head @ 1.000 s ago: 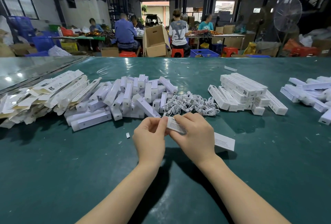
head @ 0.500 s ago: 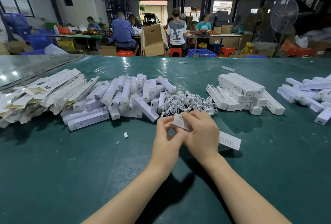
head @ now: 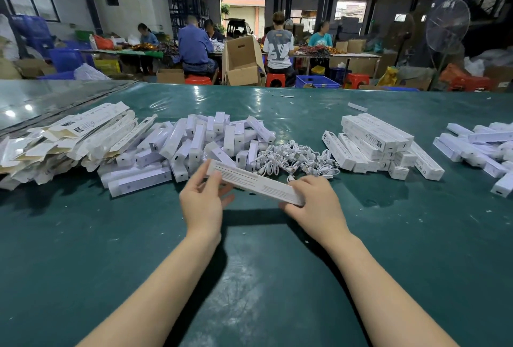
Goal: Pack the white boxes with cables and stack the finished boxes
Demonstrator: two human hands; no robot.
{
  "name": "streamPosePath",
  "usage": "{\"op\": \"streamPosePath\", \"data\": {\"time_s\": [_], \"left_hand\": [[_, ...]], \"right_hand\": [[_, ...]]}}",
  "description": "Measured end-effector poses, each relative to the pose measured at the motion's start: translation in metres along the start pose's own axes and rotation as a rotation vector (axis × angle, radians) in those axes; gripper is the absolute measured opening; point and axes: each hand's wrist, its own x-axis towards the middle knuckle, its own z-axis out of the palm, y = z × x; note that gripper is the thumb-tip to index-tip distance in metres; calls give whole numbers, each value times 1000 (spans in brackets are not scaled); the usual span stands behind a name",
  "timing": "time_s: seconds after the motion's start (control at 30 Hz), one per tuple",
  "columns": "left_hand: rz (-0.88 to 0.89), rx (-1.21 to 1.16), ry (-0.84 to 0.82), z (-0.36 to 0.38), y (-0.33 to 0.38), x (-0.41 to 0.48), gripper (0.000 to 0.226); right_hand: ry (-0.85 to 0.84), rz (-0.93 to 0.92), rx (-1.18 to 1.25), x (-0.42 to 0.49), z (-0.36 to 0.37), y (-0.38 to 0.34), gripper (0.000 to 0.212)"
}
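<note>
- A loose pile of flat, unfolded white cardboard box blanks (head: 69,135) lies at the far left of the dark green table (head: 249,277), some showing their brown inner side.
- Just right of it and touching it is a heap of short and long white rectangular boxes (head: 194,141), lying every way across one another.
- The left hand (head: 201,202) is in front of that heap. It holds the left end of a long, slim white cardboard box (head: 255,182), with the thumb on the near edge and the fingers spread underneath.
- This long box is lifted off the table between the two hands, over its own shadow. Its printed face is turned up, and it slants from upper left down to lower right.
- Behind the box, a tangle of coiled white cables (head: 297,157) rests on the table between the box heap and the stack on the right.
- The right hand (head: 316,202) grips the right end of the long box, fingers curled round it.
- Further right is a neat stack of closed long white boxes (head: 377,138), with a few leaning at its sides.
- At the far right edge is another scattered pile of white boxes (head: 480,146), well apart from the stack.
- Beyond the table, an open brown cardboard carton (head: 241,60) stands among seated people, and a standing fan (head: 447,27) is at the right.
</note>
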Motion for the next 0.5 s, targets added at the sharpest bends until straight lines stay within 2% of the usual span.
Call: {"op": "streamPosePath", "data": {"time_s": [0.07,0.23,0.5], "left_hand": [[30,38,29,-7,0,7,29],[54,89,67,-13,-7,16,27],[98,221,-105,-7,-10,9,32]], "right_hand": [[29,81,46,-1,-1,2,30],[77,49,172,-4,3,-6,21],[103,196,402,0,-2,10,33]]}}
